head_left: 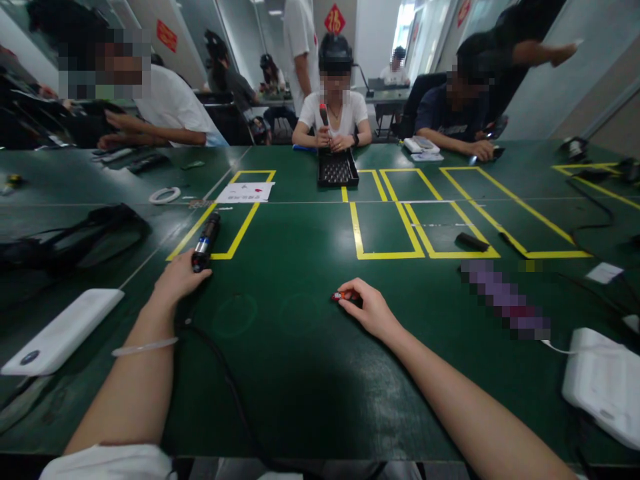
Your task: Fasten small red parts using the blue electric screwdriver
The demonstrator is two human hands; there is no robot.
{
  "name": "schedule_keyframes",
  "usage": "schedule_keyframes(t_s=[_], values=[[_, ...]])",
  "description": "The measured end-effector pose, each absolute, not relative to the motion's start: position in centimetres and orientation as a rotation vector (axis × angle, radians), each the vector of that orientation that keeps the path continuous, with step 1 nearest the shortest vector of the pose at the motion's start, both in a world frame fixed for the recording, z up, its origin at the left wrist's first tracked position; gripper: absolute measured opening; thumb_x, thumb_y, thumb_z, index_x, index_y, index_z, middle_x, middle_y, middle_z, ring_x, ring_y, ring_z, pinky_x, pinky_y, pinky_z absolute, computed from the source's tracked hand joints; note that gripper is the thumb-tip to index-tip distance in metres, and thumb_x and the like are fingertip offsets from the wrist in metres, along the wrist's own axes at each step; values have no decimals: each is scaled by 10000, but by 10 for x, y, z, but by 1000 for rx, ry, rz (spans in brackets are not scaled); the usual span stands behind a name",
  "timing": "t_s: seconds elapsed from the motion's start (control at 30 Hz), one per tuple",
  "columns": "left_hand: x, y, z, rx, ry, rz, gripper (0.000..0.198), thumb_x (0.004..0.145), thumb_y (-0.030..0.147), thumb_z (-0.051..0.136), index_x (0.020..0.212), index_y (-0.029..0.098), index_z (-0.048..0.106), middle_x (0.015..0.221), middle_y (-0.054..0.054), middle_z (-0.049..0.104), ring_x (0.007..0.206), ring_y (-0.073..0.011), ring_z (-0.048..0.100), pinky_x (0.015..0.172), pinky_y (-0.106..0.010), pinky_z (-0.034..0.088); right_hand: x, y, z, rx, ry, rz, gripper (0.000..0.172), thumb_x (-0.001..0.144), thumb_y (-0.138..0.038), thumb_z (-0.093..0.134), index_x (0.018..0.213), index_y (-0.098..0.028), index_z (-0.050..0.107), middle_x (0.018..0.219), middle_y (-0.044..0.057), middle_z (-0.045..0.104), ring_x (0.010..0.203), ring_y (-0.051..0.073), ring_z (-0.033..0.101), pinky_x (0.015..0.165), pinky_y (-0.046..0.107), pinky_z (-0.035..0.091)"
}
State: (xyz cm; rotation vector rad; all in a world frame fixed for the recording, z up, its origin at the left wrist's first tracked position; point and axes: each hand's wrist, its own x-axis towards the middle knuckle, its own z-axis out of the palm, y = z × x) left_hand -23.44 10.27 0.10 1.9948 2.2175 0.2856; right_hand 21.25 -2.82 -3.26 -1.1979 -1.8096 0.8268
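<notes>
My left hand (177,280) rests on the green table (300,347) with its fingers closed round the rear end of a black and blue corded tool (205,241), which lies pointing away from me. A black cable (225,380) runs from it back toward me. My right hand (367,307) lies near the table's middle, fingers pinched on a small red and black object (340,296) that touches the tabletop.
Yellow tape boxes (385,230) mark the table. A white device (60,331) lies at left, another white device (605,383) at right, a black bag (75,237) far left. Opposite, a person holds a tool over a black tray (337,170). Other people sit nearby.
</notes>
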Motion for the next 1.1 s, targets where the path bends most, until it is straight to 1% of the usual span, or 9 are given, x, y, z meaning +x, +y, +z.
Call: schedule_keyframes(t_s=[0.1,0.23,0.33,0.43,0.67,0.93,1.1], values=[[-225,102,5,1967,2321,115,661,778,336,639,1343,61,433,1269,-225,535,1155,-371,536,907,-426,434,212,-28,-32,-1205,-1822,824,138,853,-147,623,980,-200,626,903,22,622,828,155,607,749,280,459],[-196,93,9,2001,2323,89,689,784,439,606,1350,84,437,1248,-229,524,1147,-369,538,890,-424,453,211,-28,-31,-1214,-1842,819,137,854,-149,625,982,-199,632,897,24,625,827,160,611,746,283,460],[-171,84,8,2065,2315,83,692,780,476,584,1348,104,449,1231,-225,515,1145,-364,536,892,-416,466,211,-28,-31,-1216,-1844,817,141,852,-145,626,984,-194,631,897,27,627,825,160,612,746,284,461],[-143,76,6,2152,2265,92,709,776,505,566,1361,124,441,1195,-200,520,1117,-351,546,881,-413,479,211,-27,-33,-1217,-1839,822,154,851,-140,623,995,-195,628,904,27,630,830,160,614,754,284,461],[-66,42,5,2389,1971,244,698,798,478,556,1396,151,408,1154,-132,526,1055,-282,554,867,-371,494,209,-26,-39,-1221,-1772,840,154,851,-144,620,997,-192,607,894,23,639,810,155,613,739,278,461],[10,2,-3,2526,1595,353,741,812,508,576,1439,190,342,1191,-113,518,1100,-265,522,884,-365,489,214,-24,-37,-1251,-1754,690,109,837,-155,623,935,-196,598,896,23,594,798,160,585,709,272,449],[32,-10,-1,2581,1507,326,709,819,470,569,1434,188,357,1186,-111,516,1078,-257,525,866,-361,496,215,-24,-38,-1347,-1777,623,119,818,-132,613,917,-191,585,852,13,570,750,161,564,695,281,445]])
